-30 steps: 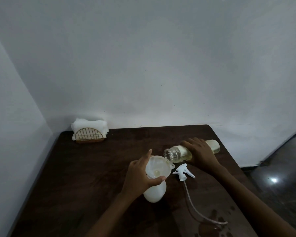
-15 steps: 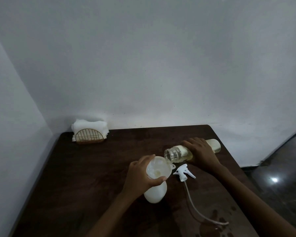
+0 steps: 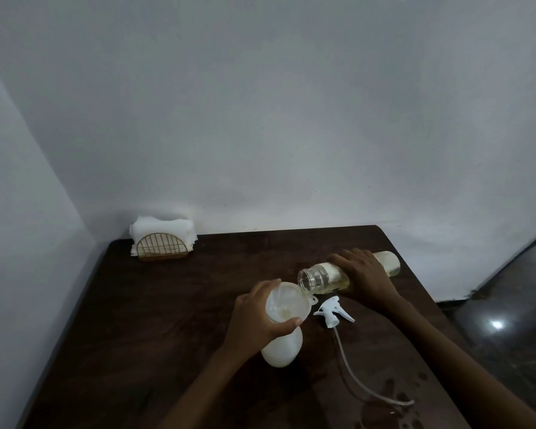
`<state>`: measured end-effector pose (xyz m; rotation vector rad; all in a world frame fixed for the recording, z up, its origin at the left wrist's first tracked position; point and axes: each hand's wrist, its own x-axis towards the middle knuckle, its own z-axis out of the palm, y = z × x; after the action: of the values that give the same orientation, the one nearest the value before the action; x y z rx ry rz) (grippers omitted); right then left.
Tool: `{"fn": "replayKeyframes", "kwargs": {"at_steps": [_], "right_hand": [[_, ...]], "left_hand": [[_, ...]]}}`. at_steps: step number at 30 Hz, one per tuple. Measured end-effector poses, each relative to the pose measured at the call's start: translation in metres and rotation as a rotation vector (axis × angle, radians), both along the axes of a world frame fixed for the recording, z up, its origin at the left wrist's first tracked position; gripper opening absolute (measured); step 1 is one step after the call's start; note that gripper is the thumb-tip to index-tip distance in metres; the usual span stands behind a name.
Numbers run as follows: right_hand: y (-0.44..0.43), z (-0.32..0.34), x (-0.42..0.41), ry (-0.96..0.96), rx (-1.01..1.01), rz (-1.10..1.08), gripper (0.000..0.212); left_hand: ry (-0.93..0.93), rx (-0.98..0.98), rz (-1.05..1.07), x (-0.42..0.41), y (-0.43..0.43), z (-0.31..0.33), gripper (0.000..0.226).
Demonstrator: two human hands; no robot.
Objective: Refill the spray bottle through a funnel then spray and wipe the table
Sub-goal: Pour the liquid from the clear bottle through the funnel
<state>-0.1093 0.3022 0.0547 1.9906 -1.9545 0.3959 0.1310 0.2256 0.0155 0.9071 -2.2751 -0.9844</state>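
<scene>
— Gripping what, the left hand?
— Its fingers are curling round the funnel sitting in the spray bottle on the table.
— And the right hand?
— Wrapping round a tipped clear bottle, its mouth hanging at the funnel's rim; the trigger head is lying just beside.

the left hand no longer holds its forefinger up above the funnel. the finger now lies curled over the rim on the hand's far side.
</scene>
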Motion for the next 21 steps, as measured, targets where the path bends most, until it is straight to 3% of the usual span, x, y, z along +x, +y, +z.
{"fn": "replayKeyframes", "kwargs": {"at_steps": [21], "right_hand": [[-0.0014,-0.0006,-0.0021,0.019,0.009,0.0,0.062]], "left_hand": [[-0.026,0.005,0.012,-0.004,0.0016,-0.0033,0.089]]}}
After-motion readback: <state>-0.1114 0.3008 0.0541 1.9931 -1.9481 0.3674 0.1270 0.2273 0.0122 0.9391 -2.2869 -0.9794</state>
